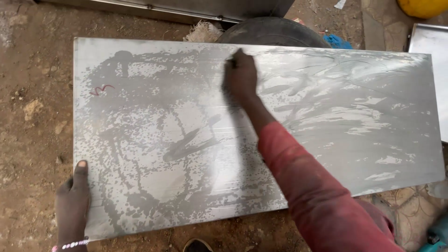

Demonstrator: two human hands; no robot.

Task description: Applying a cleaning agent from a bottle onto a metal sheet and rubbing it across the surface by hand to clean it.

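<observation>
Metal sheet (pixel 186 140): a large, flat rectangle of grey steel lying across the middle of the frame, its long edges running left to right, over bare brown dirt ground (pixel 32 116). Its surface is dull and streaky, mottled with dark speckled patches on the left half and pale smeared swirls on the right, with a small red scribble near the upper left corner.

The right hand (pixel 240 77) sits at the upper centre of the sheet, closed into a loose fist pressed down on the metal; whether it holds anything I cannot tell. Its arm wears a red sleeve (pixel 317 186) reaching in from the lower right.

The left hand (pixel 72 198) grips the sheet's lower left edge, thumb laid flat on top, and a beaded bracelet (pixel 70 244) circles the wrist.

A dark rubber tyre (pixel 273 31) shows behind the sheet's upper edge, and a second metal panel (pixel 429 42) lies at the upper right.
</observation>
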